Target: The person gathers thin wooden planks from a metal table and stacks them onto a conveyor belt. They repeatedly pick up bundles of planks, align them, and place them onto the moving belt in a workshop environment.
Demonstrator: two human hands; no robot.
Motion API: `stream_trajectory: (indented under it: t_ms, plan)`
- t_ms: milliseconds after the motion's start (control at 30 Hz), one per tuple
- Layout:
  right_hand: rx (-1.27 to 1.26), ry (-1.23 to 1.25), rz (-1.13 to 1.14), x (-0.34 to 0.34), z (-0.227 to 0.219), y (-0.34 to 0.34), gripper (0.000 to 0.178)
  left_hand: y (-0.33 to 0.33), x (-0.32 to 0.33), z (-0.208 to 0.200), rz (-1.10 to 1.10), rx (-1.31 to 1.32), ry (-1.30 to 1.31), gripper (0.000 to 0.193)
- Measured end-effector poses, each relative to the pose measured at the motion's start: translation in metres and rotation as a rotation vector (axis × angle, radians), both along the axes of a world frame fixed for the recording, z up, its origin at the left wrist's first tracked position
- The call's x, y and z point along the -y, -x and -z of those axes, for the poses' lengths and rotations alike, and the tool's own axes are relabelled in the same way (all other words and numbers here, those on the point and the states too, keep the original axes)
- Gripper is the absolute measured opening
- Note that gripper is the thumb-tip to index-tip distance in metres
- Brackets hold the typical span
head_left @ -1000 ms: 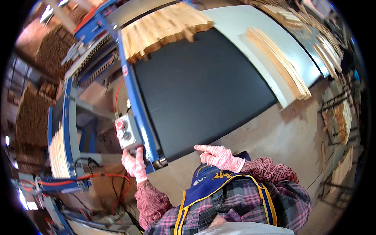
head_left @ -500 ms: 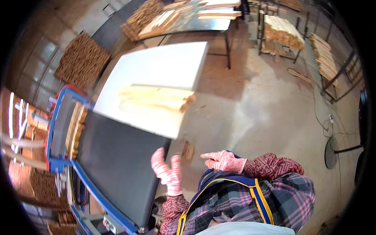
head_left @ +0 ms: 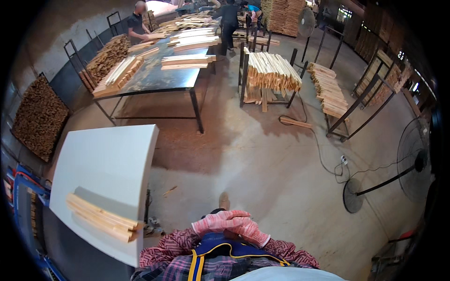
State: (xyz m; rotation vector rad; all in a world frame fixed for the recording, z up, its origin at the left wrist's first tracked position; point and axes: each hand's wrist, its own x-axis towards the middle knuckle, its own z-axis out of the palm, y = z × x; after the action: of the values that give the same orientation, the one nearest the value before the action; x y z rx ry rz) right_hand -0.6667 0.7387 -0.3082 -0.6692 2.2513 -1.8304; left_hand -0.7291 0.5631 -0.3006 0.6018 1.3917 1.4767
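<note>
Drawn together since the earlier frame, the left hand [head_left: 214,222] and right hand [head_left: 249,230] now overlap before the blue apron [head_left: 212,240], fingers held narrow; whether they grip anything, I cannot tell. Wooden strips [head_left: 101,218] lie on the white tabletop [head_left: 108,159], lower left, well apart from both hands.

left hand [head_left: 208,223] and right hand [head_left: 249,230] overlap, can't really tell whose fingertips are whose | black belt [head_left: 75,248] partly behind the white panel [head_left: 105,159], chopped by the dark rim | blue machine [head_left: 22,187] cropped too | far worker in dark clothes [head_left: 229,22] tbh too tiny to read
</note>
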Motion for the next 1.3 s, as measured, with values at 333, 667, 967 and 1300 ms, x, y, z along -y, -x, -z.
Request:
stream_trajectory:
  t_ms: [333,667,967,1300]
  plan:
    - [0.7,0.351,-0.004,-0.046,-0.023,0.288,0.025,0.308,-0.043,0.006,0.126,-0.03,-0.282,0.056]
    - [0.522,0.222,-0.118,-0.107,0.02,0.532,0.023,0.523,-0.106,0.062,-0.067,-0.222,0.208,0.059]
    - [0.218,-0.388,-0.247,-0.18,-0.01,0.826,0.024,0.745,-0.16,-0.02,-0.516,-0.223,0.432,0.06]
    - [0.419,-0.313,-0.191,-0.167,0.022,1.049,0.028,0.969,-0.099,0.084,-1.0,0.178,0.366,0.062]
